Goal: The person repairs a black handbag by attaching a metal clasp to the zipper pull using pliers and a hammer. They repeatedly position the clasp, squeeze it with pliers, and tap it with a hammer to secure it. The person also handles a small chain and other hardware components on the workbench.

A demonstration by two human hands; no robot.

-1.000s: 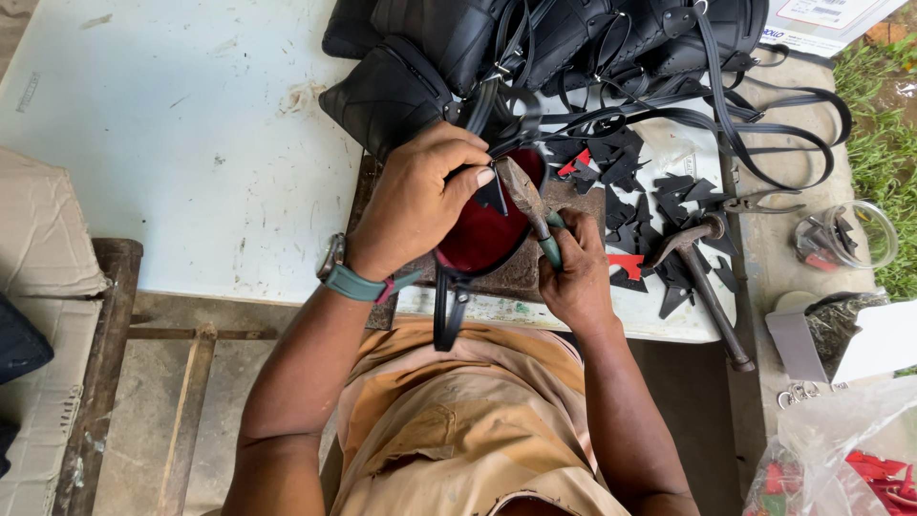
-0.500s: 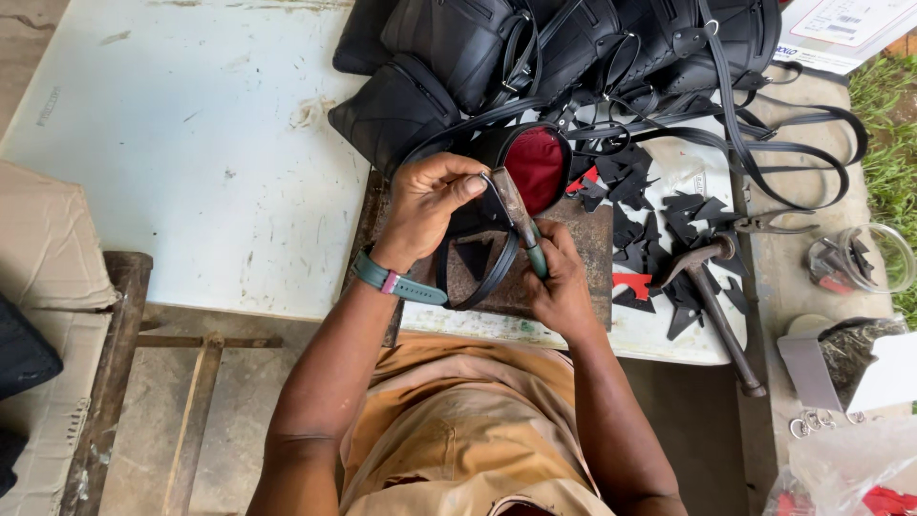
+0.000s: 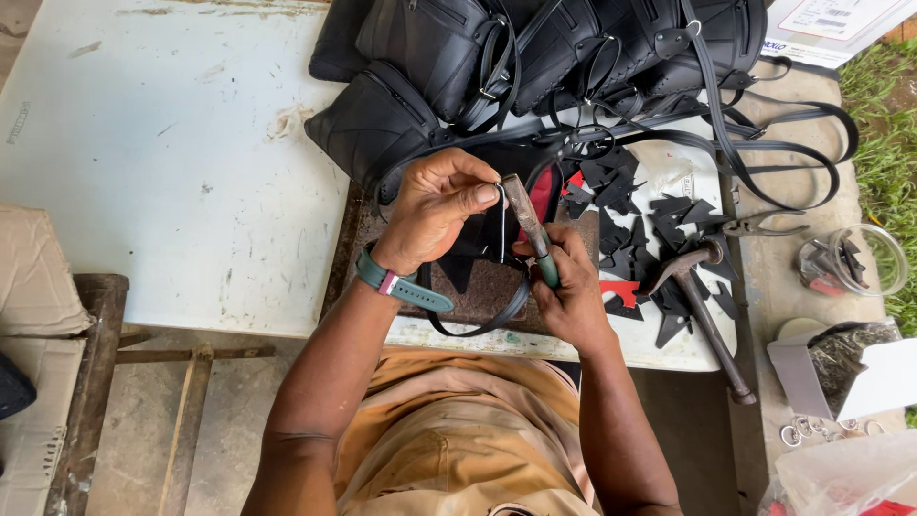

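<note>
My left hand, with a green watch on its wrist, pinches the edge of a black leather piece between thumb and fingers. My right hand grips a metal tool with a green handle, whose tip meets the leather at my left fingertips. A black strap loops down from the piece toward my lap. Behind the tool a red lining shows. Both hands hover over a dark brown work block at the table's near edge.
Several black leather bags with long straps lie at the back of the white table. Black leather scraps, a hammer and pliers lie to the right. A glass jar stands further right, a wooden bench on the left.
The red-lined piece has shifted from between my hands to behind the tool. My left hand now pinches the black leather at the tool's tip. My right hand keeps the tool.
</note>
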